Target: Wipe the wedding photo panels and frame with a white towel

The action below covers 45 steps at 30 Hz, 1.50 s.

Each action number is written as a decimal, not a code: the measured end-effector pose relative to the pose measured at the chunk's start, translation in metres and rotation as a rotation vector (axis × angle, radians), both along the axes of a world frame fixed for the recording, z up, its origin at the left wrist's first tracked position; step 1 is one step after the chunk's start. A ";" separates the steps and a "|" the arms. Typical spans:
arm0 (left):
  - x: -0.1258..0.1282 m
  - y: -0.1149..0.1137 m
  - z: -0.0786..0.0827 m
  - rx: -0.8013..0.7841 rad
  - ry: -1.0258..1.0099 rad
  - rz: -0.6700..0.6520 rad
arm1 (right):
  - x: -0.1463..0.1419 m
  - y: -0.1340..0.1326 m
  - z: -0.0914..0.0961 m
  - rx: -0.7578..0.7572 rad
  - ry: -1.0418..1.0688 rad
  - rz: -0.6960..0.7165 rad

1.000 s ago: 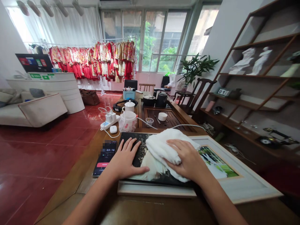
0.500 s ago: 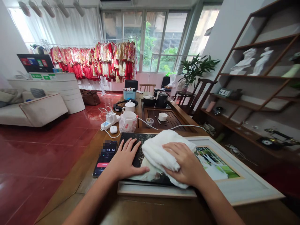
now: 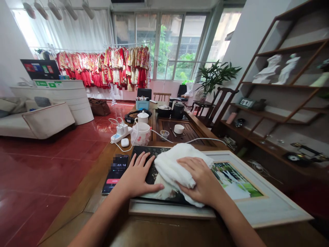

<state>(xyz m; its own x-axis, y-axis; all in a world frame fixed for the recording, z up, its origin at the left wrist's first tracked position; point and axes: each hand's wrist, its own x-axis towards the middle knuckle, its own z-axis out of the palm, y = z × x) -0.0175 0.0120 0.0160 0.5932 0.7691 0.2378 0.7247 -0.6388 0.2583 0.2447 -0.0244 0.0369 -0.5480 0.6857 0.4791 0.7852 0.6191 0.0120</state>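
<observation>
A dark photo panel point(image 3: 151, 171) lies on a wooden table, overlapping a white-framed picture point(image 3: 272, 206). My left hand point(image 3: 137, 176) rests flat on the panel's left part, fingers spread. My right hand point(image 3: 202, 183) presses down on a bunched white cloth point(image 3: 177, 163) that lies over the middle of the panel, fingers curled over the cloth's near edge.
A phone point(image 3: 115, 173) with a running timer lies left of the panel. Behind are a white teapot point(image 3: 141, 132), a power strip with cables point(image 3: 119, 132), an earbud case point(image 3: 124, 142) and a tea tray with a bowl point(image 3: 178, 128). Shelving stands on the right.
My right hand and the cloth have slid a little to the left across the panel. My left hand has stayed put.
</observation>
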 end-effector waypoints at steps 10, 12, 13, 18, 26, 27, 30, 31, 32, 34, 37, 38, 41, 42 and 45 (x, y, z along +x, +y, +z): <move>0.000 0.000 0.001 -0.006 0.007 0.005 | 0.005 0.005 -0.003 0.059 0.029 -0.141; 0.000 0.000 0.001 -0.004 -0.003 0.002 | 0.000 0.002 -0.002 0.034 0.017 -0.069; 0.000 0.000 0.002 -0.004 -0.006 0.000 | -0.002 0.000 0.000 0.017 0.013 -0.025; 0.000 -0.001 0.002 -0.008 0.007 0.003 | -0.001 0.000 -0.001 0.023 0.021 -0.030; 0.000 0.000 0.001 -0.005 -0.006 -0.003 | 0.001 0.003 -0.003 0.037 0.014 -0.070; 0.000 0.000 0.002 -0.008 -0.004 -0.004 | -0.002 0.001 -0.002 0.017 0.009 -0.021; 0.000 -0.001 0.003 -0.009 0.003 -0.004 | -0.004 -0.001 0.000 -0.001 0.006 0.027; 0.000 -0.001 0.003 -0.005 0.004 -0.002 | -0.002 0.000 -0.001 0.016 0.013 -0.006; 0.000 -0.001 0.003 -0.002 0.003 -0.001 | 0.001 0.002 -0.002 0.039 0.022 -0.056; -0.001 0.000 0.001 0.002 0.003 0.002 | 0.007 0.007 -0.004 0.079 0.038 -0.152; -0.001 0.001 -0.001 0.008 -0.001 0.000 | 0.008 0.008 -0.006 0.070 0.031 -0.165; -0.001 0.001 -0.001 0.011 -0.004 0.000 | 0.006 0.006 -0.005 0.050 0.019 -0.128; 0.000 0.001 -0.001 0.015 -0.012 -0.007 | -0.003 0.000 0.000 -0.014 -0.004 0.033; 0.000 0.000 0.000 0.014 -0.012 -0.008 | -0.005 -0.002 0.001 -0.032 -0.006 0.074; 0.000 0.000 0.001 0.006 0.000 -0.004 | -0.002 -0.001 0.002 -0.032 0.004 0.053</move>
